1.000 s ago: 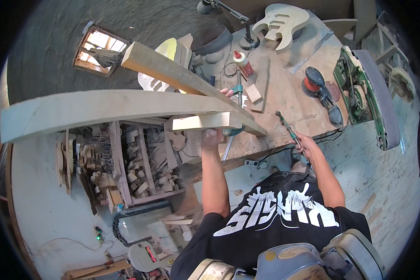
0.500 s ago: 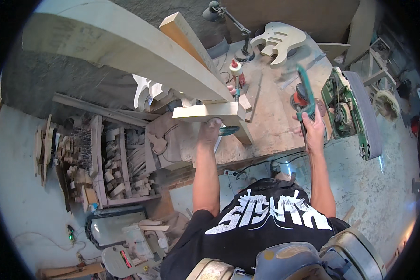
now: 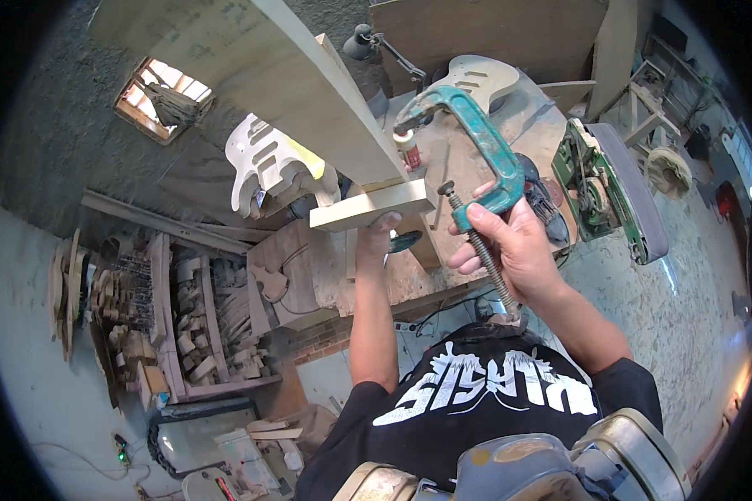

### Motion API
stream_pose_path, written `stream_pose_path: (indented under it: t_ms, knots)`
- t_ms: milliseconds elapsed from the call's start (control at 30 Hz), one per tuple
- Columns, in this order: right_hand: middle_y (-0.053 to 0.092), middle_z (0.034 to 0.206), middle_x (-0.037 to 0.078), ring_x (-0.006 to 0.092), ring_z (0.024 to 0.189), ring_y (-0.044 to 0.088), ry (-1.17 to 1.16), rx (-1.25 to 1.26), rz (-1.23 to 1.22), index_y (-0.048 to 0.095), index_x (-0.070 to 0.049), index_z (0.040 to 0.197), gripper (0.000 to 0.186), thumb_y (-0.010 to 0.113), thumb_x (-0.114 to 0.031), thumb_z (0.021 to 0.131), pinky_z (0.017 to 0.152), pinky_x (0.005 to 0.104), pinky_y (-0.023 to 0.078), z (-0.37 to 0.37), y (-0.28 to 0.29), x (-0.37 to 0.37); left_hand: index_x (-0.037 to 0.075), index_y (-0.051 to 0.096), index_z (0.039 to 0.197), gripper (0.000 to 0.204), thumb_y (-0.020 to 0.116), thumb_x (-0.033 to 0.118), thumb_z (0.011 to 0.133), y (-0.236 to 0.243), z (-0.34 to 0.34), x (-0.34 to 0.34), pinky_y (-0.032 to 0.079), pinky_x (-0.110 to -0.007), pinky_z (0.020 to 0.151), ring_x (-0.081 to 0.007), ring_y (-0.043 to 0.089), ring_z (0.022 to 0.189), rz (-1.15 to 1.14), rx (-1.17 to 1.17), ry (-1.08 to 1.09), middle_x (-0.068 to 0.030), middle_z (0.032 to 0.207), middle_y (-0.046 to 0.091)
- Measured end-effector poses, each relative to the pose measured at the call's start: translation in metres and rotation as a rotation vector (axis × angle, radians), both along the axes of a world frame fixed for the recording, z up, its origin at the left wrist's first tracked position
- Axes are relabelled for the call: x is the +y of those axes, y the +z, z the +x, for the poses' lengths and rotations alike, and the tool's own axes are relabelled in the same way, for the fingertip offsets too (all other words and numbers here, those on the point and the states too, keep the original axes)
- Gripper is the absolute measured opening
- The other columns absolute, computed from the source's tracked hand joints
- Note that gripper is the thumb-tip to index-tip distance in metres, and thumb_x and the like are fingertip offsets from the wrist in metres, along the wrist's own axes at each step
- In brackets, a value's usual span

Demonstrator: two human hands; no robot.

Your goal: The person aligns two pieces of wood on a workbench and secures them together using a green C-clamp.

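My right hand [image 3: 522, 250] grips a green C-clamp [image 3: 486, 138] near its screw end. The clamp's threaded screw points down toward my chest, and its curved frame rises above the bench. My left hand [image 3: 378, 234] is closed on the underside of a pale wooden block [image 3: 368, 207]; most of its fingers are hidden behind the wood. The block lies across the lower end of a long wide board [image 3: 309, 83] that slants up to the left. Beside my left hand shows a dark green part [image 3: 405, 242], perhaps of another clamp.
On the workbench [image 3: 368, 288] stand a red-and-white bottle [image 3: 408, 154], a desk lamp [image 3: 361, 43] and a pale guitar body [image 3: 497, 77]. Another guitar body [image 3: 263, 154] is left of the board. A belt sander [image 3: 597, 192] sits at right, a rack of wood offcuts [image 3: 200, 334] at lower left.
My right hand has brought the C-clamp left and nearer, toward the block. My left hand stays at the block. The view has shifted, and the long board appears steeper.
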State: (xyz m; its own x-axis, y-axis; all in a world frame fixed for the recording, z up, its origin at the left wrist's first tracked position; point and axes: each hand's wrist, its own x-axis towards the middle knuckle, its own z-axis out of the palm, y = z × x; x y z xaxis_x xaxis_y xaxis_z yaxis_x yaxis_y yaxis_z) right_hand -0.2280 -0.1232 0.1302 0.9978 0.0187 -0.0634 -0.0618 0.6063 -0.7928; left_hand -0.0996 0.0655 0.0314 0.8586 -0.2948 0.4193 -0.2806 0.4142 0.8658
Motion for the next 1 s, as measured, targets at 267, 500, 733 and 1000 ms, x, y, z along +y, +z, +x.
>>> stream_pose_path:
  t_ms: [267, 500, 733, 1000]
  knots:
    - [0.062, 0.096, 0.016, 0.0244, 0.064, 0.07, -0.028, 0.021, -0.035, 0.038, -0.004, 0.117, 0.032, 0.06, -0.017, 0.099, 0.05, 0.0302, 0.06, 0.0, -0.003, 0.031, 0.004, 0.038, 0.144, 0.097, 0.083, 0.05, 0.071, -0.006, -0.005, 0.001, 0.042, -0.042, 0.107, -0.0281, 0.054, 0.124, 0.024, 0.004, 0.045, -0.014, 0.133, 0.054]
    - [0.061, 0.095, 0.013, 0.0209, 0.063, 0.069, -0.027, -0.011, -0.144, 0.043, 0.003, 0.115, 0.037, 0.065, -0.022, 0.097, 0.05, 0.0291, 0.058, 0.005, 0.002, 0.035, 0.005, 0.038, 0.143, 0.093, 0.083, 0.046, 0.072, -0.013, 0.002, 0.0, 0.043, -0.039, 0.104, -0.0246, 0.054, 0.12, 0.064, -0.001, 0.074, -0.0114, 0.129, 0.054]
    - [0.061, 0.093, 0.011, 0.0196, 0.061, 0.068, -0.003, -0.017, -0.145, 0.043, 0.003, 0.115, 0.041, 0.066, -0.025, 0.096, 0.05, 0.0293, 0.057, 0.001, -0.004, 0.044, 0.005, 0.038, 0.141, 0.089, 0.084, 0.041, 0.074, -0.022, 0.001, 0.004, 0.045, -0.037, 0.1, -0.0211, 0.055, 0.116, 0.079, 0.01, 0.109, -0.0088, 0.126, 0.055]
    - [0.058, 0.089, 0.01, 0.0141, 0.055, 0.062, 0.011, -0.016, -0.113, 0.04, -0.002, 0.115, 0.034, 0.062, -0.022, 0.098, 0.043, 0.0272, 0.051, 0.002, -0.014, 0.046, 0.006, 0.038, 0.14, 0.084, 0.084, 0.036, 0.075, -0.015, -0.007, 0.005, 0.047, -0.034, 0.095, -0.0175, 0.056, 0.11, 0.102, 0.022, 0.126, -0.0058, 0.121, 0.056]
